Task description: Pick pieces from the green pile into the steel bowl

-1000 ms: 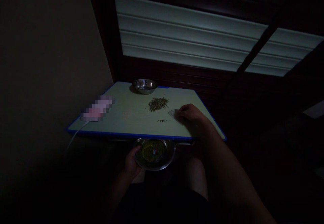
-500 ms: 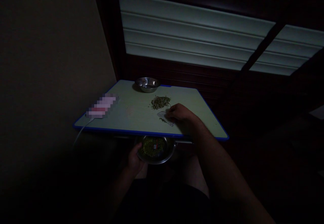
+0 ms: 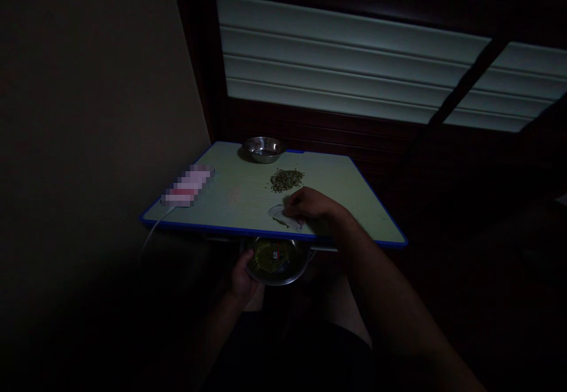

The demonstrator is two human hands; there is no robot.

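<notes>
My right hand (image 3: 309, 203) is closed on a thin, pale, curved scraper (image 3: 278, 212), whose edge rests on the pale tabletop (image 3: 248, 209) close to the front edge. A few small grains lie against that edge. Just beyond the hand is a loose pile of small greenish-brown grains (image 3: 286, 180). Below the table's front edge, my left hand (image 3: 243, 273) grips the left rim of a metal bowl (image 3: 290, 278). Greenish grains lie inside it, along with a small red-and-white mark or label. The table edge hides the bowl's far side.
A second metal bowl (image 3: 264, 150) stands at the table's back edge. On the left lies a blurred-out pink object (image 3: 188, 186) with a white cable (image 3: 153, 231) hanging over the edge. A wall rises at left, and dark wood panels with pale slats stand behind. The room is dim.
My right hand has drawn the scraper and a few grains toward the table's front edge, away from the pile. My left hand still holds the bowl below. The view has shifted slightly.
</notes>
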